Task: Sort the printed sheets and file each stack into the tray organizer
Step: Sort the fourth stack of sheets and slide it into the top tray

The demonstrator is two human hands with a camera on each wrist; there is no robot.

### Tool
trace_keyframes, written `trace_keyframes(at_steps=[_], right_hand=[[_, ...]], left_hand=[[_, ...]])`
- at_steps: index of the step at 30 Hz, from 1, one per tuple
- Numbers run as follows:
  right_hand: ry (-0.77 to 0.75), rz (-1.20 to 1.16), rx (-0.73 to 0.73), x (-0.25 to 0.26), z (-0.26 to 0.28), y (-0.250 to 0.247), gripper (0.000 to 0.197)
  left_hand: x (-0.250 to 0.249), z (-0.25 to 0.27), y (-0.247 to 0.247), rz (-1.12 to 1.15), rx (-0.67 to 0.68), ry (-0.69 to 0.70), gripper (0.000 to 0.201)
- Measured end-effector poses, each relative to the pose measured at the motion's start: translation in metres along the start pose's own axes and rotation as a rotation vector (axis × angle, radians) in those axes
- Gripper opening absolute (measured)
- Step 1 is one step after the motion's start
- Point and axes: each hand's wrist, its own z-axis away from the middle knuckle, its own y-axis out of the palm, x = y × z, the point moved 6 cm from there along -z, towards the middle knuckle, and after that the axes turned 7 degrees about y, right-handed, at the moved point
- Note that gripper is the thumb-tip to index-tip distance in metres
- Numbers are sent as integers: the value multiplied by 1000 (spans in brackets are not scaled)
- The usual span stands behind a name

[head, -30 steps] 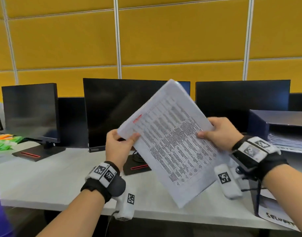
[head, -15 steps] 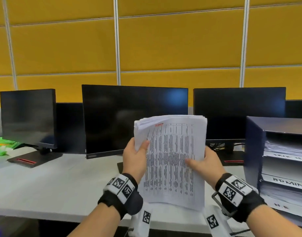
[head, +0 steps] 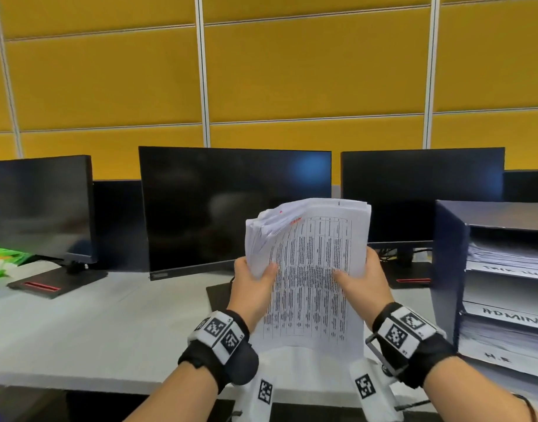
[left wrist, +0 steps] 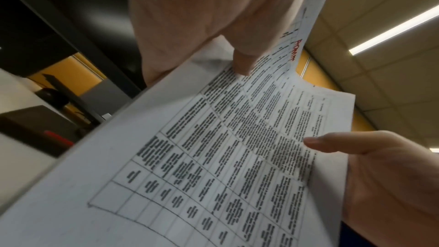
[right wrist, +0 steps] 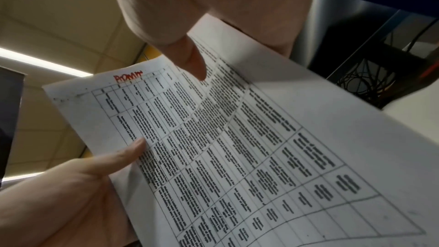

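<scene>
Left hand [head: 251, 287] and right hand [head: 362, 284] both grip the printed stack [head: 310, 269], thumbs on the top sheet, red "ADMIN" handwritten on top. Tray organizer [head: 447, 269] at right, labels "ADMIN" and "H.R" readable.

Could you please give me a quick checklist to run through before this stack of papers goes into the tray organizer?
1. Both hands hold the stack of papers: ok, left hand and right hand each have a grip on a side.
2. Top sheet label readable: ok, red handwriting reads roughly ADMIN.
3. Matching tray found: ok, the tray organizer has a tray labelled ADMIN.
4. Stack edges squared: not ok, the top left corner is fanned out.
5. Room left in that tray: cannot tell.
</scene>
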Motion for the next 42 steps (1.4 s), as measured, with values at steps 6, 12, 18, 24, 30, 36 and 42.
trace_keyframes(at_steps=[6, 12, 18, 24, 30, 36, 42], right_hand=[[-35, 1, -8, 0, -5, -3, 64], [-48, 5, 64, 3, -4, 6, 45], [-41, 56, -25, 2, -7, 1, 36], [4, 47, -18, 4, -10, -1, 38], [22, 45, -10, 3, -11, -3, 39], [28, 43, -4, 3, -12, -3, 38], [22, 65, -21, 2, -14, -3, 37]], left_hand=[[-15, -11, -8, 81, -24, 145, 51], [-20, -13, -4, 0, 31, 198, 15], [-27, -9, -10, 15, -58, 309, 53], [-50, -13, -32, -170, -224, 435, 53], [-66, -12, -39, -407, -239, 642, 29], [-64, -8, -37, -392, -186, 693, 20], [-70, -1, -36, -399, -168, 733, 30]])
